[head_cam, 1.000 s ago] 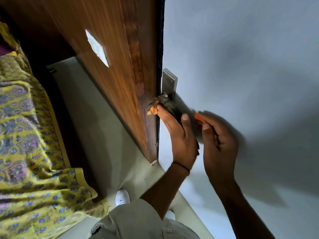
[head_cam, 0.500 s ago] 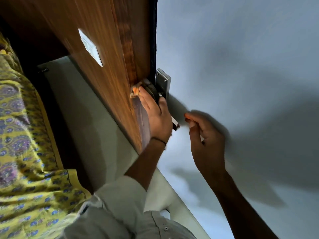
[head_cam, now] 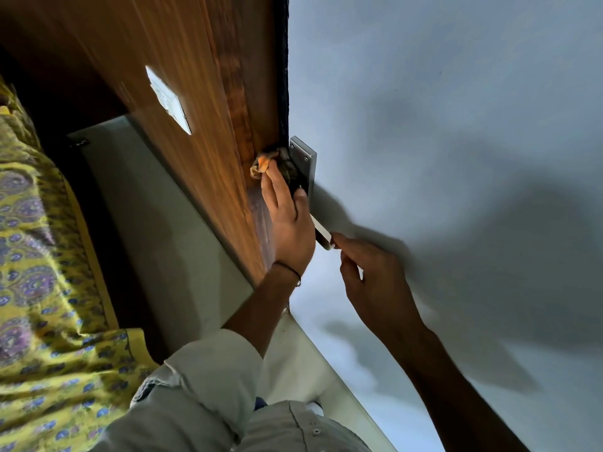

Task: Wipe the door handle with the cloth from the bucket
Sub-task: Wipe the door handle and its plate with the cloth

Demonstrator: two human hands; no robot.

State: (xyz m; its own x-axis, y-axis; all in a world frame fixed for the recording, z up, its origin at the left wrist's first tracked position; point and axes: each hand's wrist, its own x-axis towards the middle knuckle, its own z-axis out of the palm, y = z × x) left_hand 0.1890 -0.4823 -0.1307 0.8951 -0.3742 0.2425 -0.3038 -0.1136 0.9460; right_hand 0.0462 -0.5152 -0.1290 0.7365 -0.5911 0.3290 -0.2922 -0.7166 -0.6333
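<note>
A metal door handle (head_cam: 322,234) with a silver backplate (head_cam: 305,159) sits on the pale grey door face beside the brown wooden door edge (head_cam: 202,109). My left hand (head_cam: 290,223) presses an orange-brown cloth (head_cam: 261,164) around the lever's base, right against the backplate. The cloth and my fingers hide most of the lever there. My right hand (head_cam: 375,282) is below it, fingers curled, with fingertips pinching the lever's free end. No bucket is in view.
A white rectangular patch (head_cam: 168,99) sits on the wooden surface. A yellow patterned fabric (head_cam: 42,288) hangs at the left. Pale floor (head_cam: 156,223) shows below, and my grey sleeve (head_cam: 208,386) fills the bottom.
My left hand has slid the cloth up the lever from its middle to the backplate. My right hand has followed and now holds the lever's free end.
</note>
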